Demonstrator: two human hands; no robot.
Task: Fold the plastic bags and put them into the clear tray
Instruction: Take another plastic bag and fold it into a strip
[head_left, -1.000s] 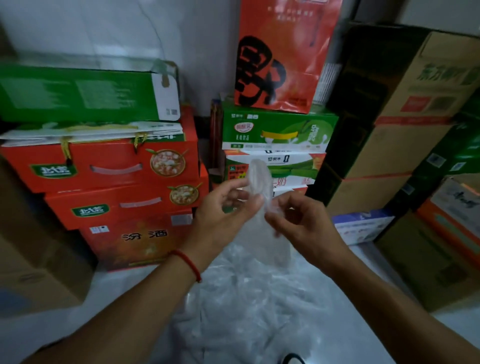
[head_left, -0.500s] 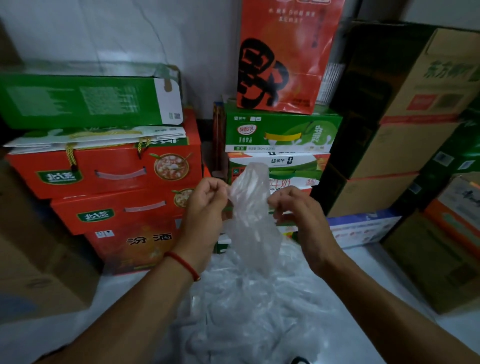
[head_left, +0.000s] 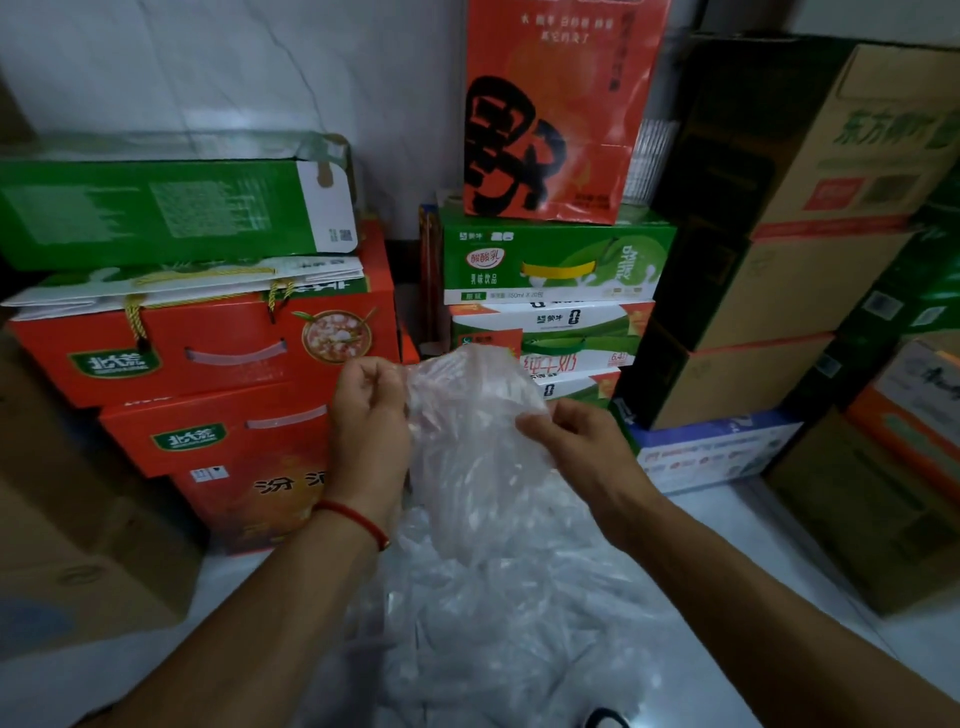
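Plastic bag (head_left: 467, 441) in my grip: thin clear film, crinkled, glossy where light catches, slightly cloudy. Below my grip, pile of bags (head_left: 493, 623): same translucent film, wrinkled, soft sheen. Red cord bracelet (head_left: 358, 519) on my left wrist: woven string, matt. Left of my grip, red cartons (head_left: 208, 343): printed cardboard, semi-gloss, with clear plastic strap handles; twisted yellow rope handles (head_left: 136, 322) above them. Beyond my grip, green milk carton (head_left: 556, 260): glossy printed card. Right of my grip, brown boxes (head_left: 769, 291): plain corrugated cardboard, matt. Floor (head_left: 737, 530): pale, smooth, faint shine.
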